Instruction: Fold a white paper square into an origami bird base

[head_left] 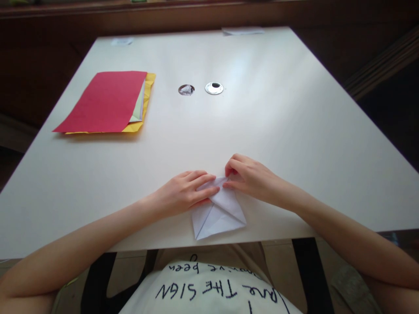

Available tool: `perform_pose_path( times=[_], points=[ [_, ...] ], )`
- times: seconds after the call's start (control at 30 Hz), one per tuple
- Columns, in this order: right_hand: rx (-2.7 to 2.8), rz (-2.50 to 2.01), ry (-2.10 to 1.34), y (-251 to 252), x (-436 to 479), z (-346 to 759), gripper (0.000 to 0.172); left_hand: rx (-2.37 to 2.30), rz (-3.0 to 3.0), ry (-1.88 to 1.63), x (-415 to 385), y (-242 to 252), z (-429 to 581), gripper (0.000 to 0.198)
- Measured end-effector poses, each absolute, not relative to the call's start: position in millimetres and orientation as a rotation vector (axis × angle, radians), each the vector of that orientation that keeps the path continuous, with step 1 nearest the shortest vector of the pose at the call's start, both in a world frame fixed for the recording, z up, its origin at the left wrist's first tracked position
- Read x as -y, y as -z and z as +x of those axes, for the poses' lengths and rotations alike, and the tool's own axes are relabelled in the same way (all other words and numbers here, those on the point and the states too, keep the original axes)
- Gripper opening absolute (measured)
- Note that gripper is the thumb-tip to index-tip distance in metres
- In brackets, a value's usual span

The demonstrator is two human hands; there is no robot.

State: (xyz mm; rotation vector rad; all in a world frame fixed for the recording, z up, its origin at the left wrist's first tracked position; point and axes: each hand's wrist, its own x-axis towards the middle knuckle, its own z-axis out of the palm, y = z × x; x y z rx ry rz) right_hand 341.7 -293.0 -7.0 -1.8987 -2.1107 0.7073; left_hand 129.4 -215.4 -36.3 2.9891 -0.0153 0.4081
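**Working a fold close to you**

Your flat, folded piece of plain white paper (pixel 224 219) lies on the smooth white table (pixel 278 131), just in from its near edge and partly under your fingers. Your left hand (pixel 188 190) is palm down, its fingers extended and spread over the paper's upper left part. Your right hand (pixel 250 175) is curled at the far right corner, thumb and forefinger close together; whether they pinch the paper or only touch it, you can't tell from this view.

The step in hand looks like lining up or creasing a fold at the far end. The next move seems to call for light, steady pressure from your left fingers and a careful alignment of the edge with your right before you press the crease flat.
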Motion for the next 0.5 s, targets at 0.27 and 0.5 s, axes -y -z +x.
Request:
perform_pose_path(
  times=[0.27,0.5],
  points=[
    [1.844,-1.788,-0.931,9.7,294.4,339.5,0.012,-0.042,2.791,-0.409,215.4,36.5,129.5,0.026],
    [1.71,-1.537,-0.981,3.4,299.4,329.3,0.005,-0.514,2.019,-0.399,221.3,32.2,129.0,0.021]
  ],
)
